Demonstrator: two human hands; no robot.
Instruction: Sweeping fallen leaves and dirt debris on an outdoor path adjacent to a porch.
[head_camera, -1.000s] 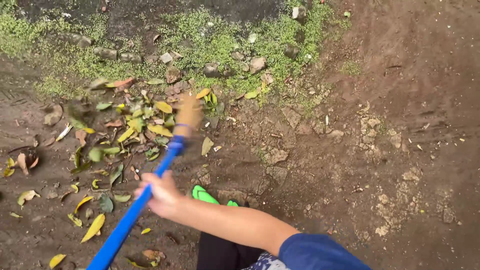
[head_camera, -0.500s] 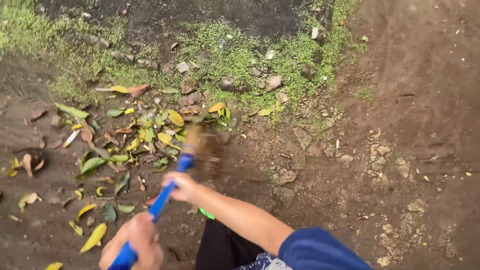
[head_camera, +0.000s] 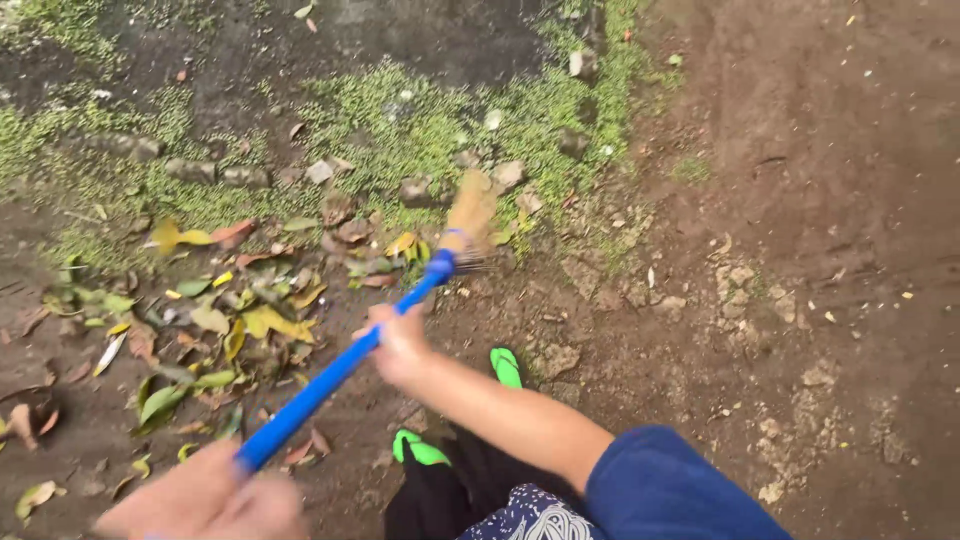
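A broom with a blue handle (head_camera: 330, 372) runs from the lower left up to its straw head (head_camera: 470, 212), which is blurred over the small stones at the edge of the moss. My right hand (head_camera: 400, 345) grips the handle at its middle. My left hand (head_camera: 205, 500), blurred at the bottom edge, grips the lower end of the handle. A heap of yellow, green and brown fallen leaves (head_camera: 215, 320) lies on the dirt to the left of the broom. My feet in green sandals (head_camera: 505, 365) stand just below the right hand.
A band of green moss (head_camera: 400, 120) with small stones (head_camera: 415, 190) runs across the top. Bare brown dirt (head_camera: 800, 250) with cracked clods fills the right side. Scattered leaves reach the left edge.
The broom head has swung from the leaf heap up and to the right, onto the stones by the moss. My left hand has dropped lower in view, and one foot has stepped forward.
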